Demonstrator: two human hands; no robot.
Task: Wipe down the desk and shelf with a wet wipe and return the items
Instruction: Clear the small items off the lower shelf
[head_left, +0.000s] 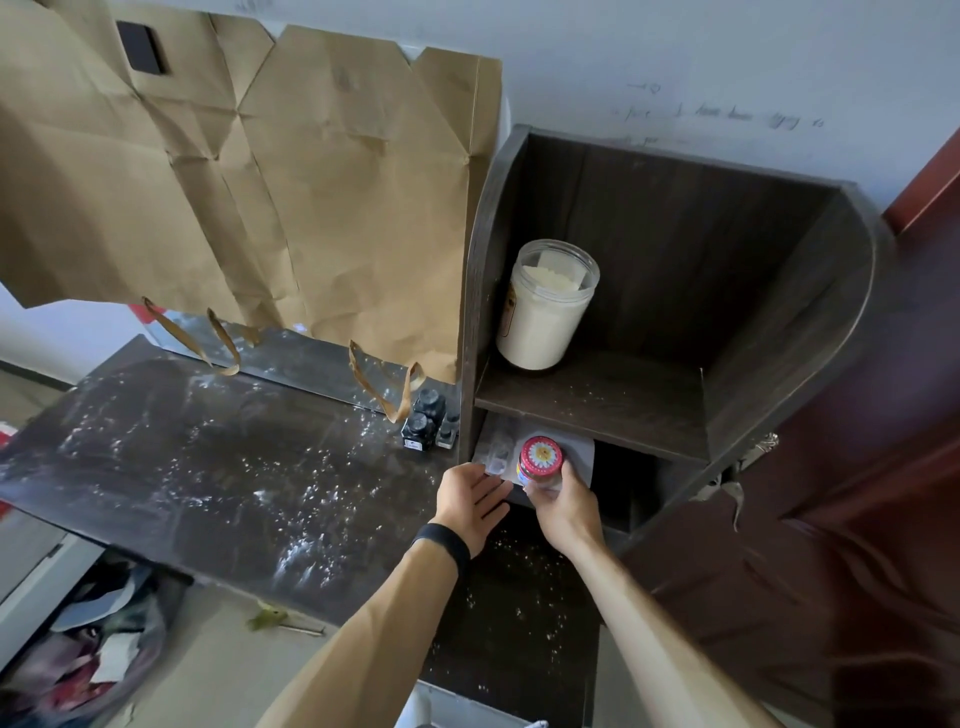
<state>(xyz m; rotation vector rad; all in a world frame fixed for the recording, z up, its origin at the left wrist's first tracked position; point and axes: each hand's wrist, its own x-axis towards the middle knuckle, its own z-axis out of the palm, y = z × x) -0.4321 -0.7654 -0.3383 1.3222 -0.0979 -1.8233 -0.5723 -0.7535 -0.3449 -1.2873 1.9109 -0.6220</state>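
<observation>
My right hand (563, 506) grips a small glass jar with a red patterned lid (540, 460) at the mouth of the lower shelf compartment. My left hand (470, 499) is open beside it, fingers spread and touching a flat white packet (498, 452) that lies under the jar. The dark wooden shelf unit (613, 410) stands at the desk's right end. On its upper board sits a lidless clear jar of white powder (545, 306). The dark desk top (218, 467) is speckled with white dust and crumbs. No wet wipe is visible.
Flattened brown paper bags (260, 182) cover the wall behind the desk, their handles hanging over it. Small dark ink bottles (426, 423) stand against the shelf's left side. A bin bag of rubbish (88, 654) lies on the floor at lower left. A dark red door (883, 467) is on the right.
</observation>
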